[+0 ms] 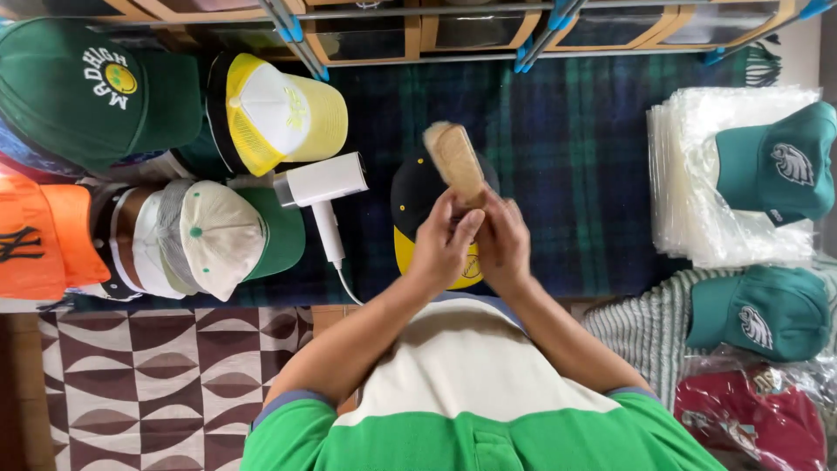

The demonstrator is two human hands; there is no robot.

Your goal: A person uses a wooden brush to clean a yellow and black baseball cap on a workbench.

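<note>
— Holding something up, are they? What do the hands do?

— Yes. The left hand (pixel 443 247) and the right hand (pixel 504 244) come together in the middle, above the lap. Both arms bend in from the sides. The fingers of both hands curl around the bottom end of a tan wooden brush (pixel 454 160). The grip is closed tight on it. The brush sticks up and tilts a little to the left.

— What is under the brush?

— A black and yellow cap (pixel 410 196) lies on the dark plaid cloth (pixel 567 148), right below the hands. The hands hide part of it.

— Is anything kept inside something?

— On the right a red cap (pixel 741 419) sits in a clear plastic bag. Above it is a stack of clear bags (pixel 689 192) with a teal cap (pixel 776 166) on top. Another teal cap (pixel 758 312) lies just below.

— And on the left?

— A white hair dryer (pixel 321 187) lies beside the black and yellow cap. Near it are a yellow and white mesh cap (pixel 279 113), a green cap (pixel 87 87), a cream and green cap (pixel 222 235) and an orange cap (pixel 44 235).
</note>
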